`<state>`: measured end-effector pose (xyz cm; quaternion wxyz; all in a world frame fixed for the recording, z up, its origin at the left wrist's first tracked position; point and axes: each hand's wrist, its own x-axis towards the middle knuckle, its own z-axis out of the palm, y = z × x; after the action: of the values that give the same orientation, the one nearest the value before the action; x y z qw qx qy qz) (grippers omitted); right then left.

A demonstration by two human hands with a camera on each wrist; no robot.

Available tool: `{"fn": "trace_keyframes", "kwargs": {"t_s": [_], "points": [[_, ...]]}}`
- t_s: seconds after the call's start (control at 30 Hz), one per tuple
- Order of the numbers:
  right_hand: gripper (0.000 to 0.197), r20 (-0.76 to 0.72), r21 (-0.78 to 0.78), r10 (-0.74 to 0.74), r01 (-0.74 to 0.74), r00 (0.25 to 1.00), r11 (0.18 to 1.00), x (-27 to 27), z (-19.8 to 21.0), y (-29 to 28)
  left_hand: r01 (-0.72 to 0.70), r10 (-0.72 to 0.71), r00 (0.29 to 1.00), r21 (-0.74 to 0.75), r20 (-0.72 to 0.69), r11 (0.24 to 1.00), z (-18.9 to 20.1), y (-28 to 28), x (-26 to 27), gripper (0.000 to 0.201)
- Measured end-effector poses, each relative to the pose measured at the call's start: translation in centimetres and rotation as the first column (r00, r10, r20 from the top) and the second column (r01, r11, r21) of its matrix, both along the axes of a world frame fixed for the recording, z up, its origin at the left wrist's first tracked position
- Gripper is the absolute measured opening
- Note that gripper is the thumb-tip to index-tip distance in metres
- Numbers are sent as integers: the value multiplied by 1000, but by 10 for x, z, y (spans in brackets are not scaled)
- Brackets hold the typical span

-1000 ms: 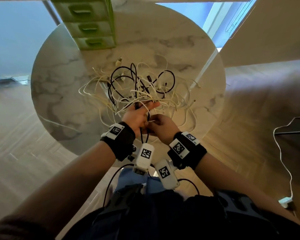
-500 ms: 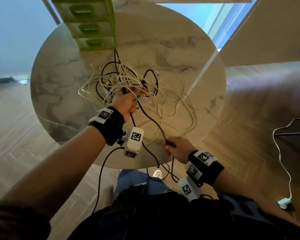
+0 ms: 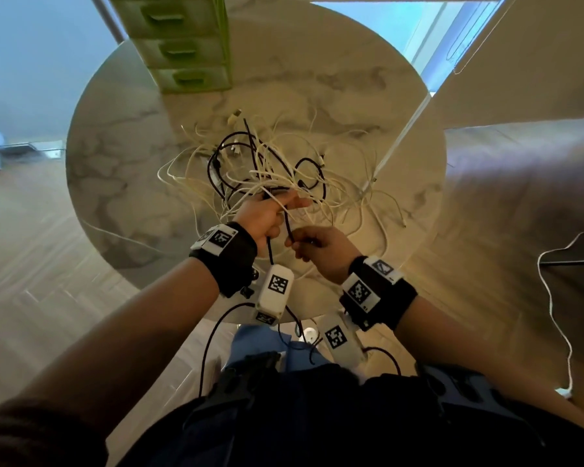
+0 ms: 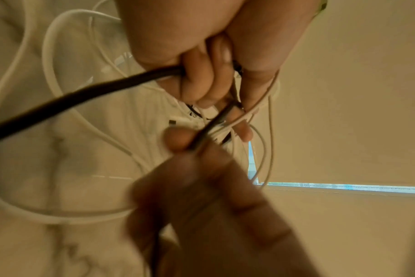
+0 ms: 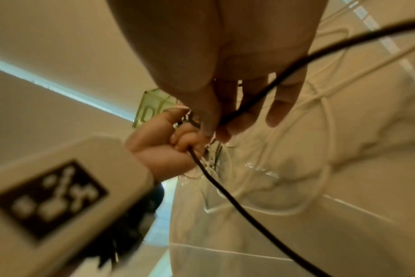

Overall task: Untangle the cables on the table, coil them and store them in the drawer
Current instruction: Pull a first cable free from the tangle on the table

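Note:
A tangle of white and black cables (image 3: 277, 170) lies in the middle of the round marble table (image 3: 122, 170). My left hand (image 3: 267, 214) is at the pile's near edge and grips a black cable (image 3: 288, 227), fingers curled round it (image 4: 197, 82), with thin white strands caught across them. My right hand (image 3: 317, 244) is just beside it and pinches the same black cable (image 5: 225, 120) between thumb and fingers. The cable's free length trails toward me (image 5: 237, 206). The green drawer unit (image 3: 182, 45) stands at the table's far side, its drawers closed.
White cable loops (image 3: 385, 210) spread toward the table's right edge. On the wooden floor to the right a white cord (image 3: 553, 315) runs to a plug (image 3: 563, 392). Black wrist-camera leads (image 3: 209, 342) hang below my arms.
Half a second ago my right hand had drawn the black cable back to the near table edge. It has since returned beside the left hand, which has come back toward me with the pile.

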<state>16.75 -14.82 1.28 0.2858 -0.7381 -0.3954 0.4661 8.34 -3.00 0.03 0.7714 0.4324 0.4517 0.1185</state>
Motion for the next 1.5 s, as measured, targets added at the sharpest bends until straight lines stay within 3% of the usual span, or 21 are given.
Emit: {"fn": "trace_keyframes", "kwargs": {"t_s": [0.07, 0.17, 0.27, 0.37, 0.47, 0.57, 0.77, 0.97, 1.07, 1.17, 1.27, 1.4, 1.5], "points": [[21, 25, -110, 96, -93, 995, 990, -10, -9, -18, -31, 31, 998, 1, 47, 1000, 2, 6, 1, 16], [17, -9, -169, 59, -59, 998, 984, -14, -28, -46, -11, 10, 997, 20, 75, 1000, 5, 13, -1, 12], [15, 66, -202, 71, -56, 995, 978, -5, -33, -48, 56, -59, 998, 90, 34, 994, 4, 5, -5, 11], [22, -15, -107, 9, -11, 1000, 994, 0, -22, -27, 132, -131, 991, 135, -14, 982, -4, -11, -7, 17], [9, -138, 12, -144, 147, 980, 989, -1, -9, -8, 128, -128, 992, 100, -15, 987, -8, -20, -5, 13], [13, -70, 71, -210, 214, 975, 974, -1, -10, -8, 98, -99, 995, 59, 11, 993, -4, -18, -2, 10], [16, 39, -95, 23, -19, 999, 995, -11, -30, -46, -16, 14, 999, 51, 46, 999, -5, -6, -3, 14], [11, 21, -185, 128, -122, 992, 975, -11, -34, -60, -78, 76, 995, 28, 67, 997, -8, -9, -3, 17], [25, 65, -104, 99, -92, 993, 990, -12, -21, -44, -77, 75, 993, 19, 87, 997, -8, -7, -4, 20], [33, -142, 33, -86, 91, 986, 995, -15, -7, -22, -35, 32, 997, 30, 74, 999, -8, -10, -7, 23], [19, -26, 92, -64, 66, 998, 994, -17, -10, -23, -29, 27, 998, 28, 55, 999, -5, -6, -7, 21], [24, -16, 174, -16, 19, 1000, 985, -11, -10, -43, -6, 3, 999, 92, 32, 996, -7, -6, -7, 13], [23, 77, 255, 3, -22, 997, 967, -2, -5, -48, 5, -9, 999, 86, 43, 996, -8, -11, -2, 14]]}}
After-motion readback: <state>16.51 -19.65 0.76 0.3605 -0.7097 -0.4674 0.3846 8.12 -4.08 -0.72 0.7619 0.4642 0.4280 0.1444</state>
